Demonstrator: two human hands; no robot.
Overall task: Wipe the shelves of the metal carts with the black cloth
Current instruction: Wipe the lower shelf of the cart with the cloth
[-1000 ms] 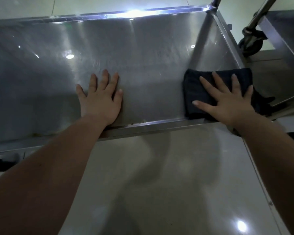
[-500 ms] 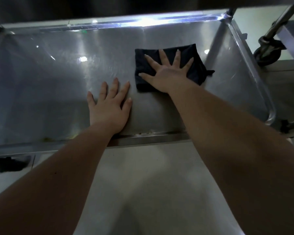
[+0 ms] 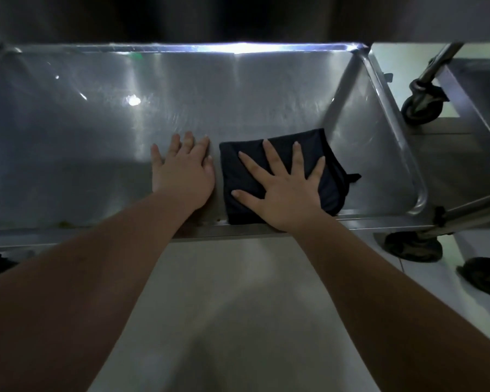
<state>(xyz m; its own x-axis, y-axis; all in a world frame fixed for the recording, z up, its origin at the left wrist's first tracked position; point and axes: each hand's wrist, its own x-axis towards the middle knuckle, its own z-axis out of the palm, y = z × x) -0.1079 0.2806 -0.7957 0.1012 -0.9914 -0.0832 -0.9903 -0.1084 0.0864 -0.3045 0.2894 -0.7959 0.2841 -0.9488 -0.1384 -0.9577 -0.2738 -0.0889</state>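
Just past the near rim (image 3: 96, 236) of the shelf (image 3: 238, 89), the right hand (image 3: 283, 190) lies flat with fingers spread, pressing the folded black cloth (image 3: 334, 171) onto the steel. Nothing curls round it. The left hand (image 3: 181, 171) rests flat on bare metal just left of the cloth, bracing. The cloth is folded near square, so I see no clear long axis. Unwiped steel probably lies farther from that rim and leftward, within the right hand's reach. Beyond the rim's right end stands a second cart (image 3: 478, 89).

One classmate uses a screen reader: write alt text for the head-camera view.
A person's right hand presses a folded black cloth flat on a metal cart shelf, near its front rim, while the left hand rests open on the bare metal beside it. A caster wheel stands beyond the shelf's right end.
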